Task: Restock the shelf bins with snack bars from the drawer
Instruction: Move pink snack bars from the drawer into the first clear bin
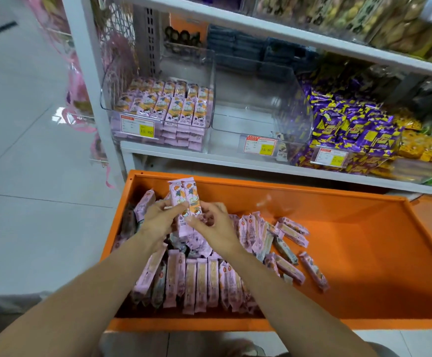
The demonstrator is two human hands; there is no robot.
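Note:
An orange drawer (364, 228) stands pulled out below the shelf, with several pink-wrapped snack bars (199, 282) lying in its left half. Over the drawer's back left, my left hand (158, 220) and my right hand (214, 225) together hold a small upright bunch of pink snack bars (185, 199). Fingers and thumbs of both hands pinch its lower half. On the shelf above, a clear left bin (158, 109) is packed with the same bars. The clear middle bin (261, 112) beside it holds almost nothing.
A third bin (351, 130) to the right is heaped with purple and yellow packets. The white shelf edge (209, 161) runs just behind the drawer. An upper shelf (287, 32) carries more snacks. Grey tiled floor (29, 176) lies to the left.

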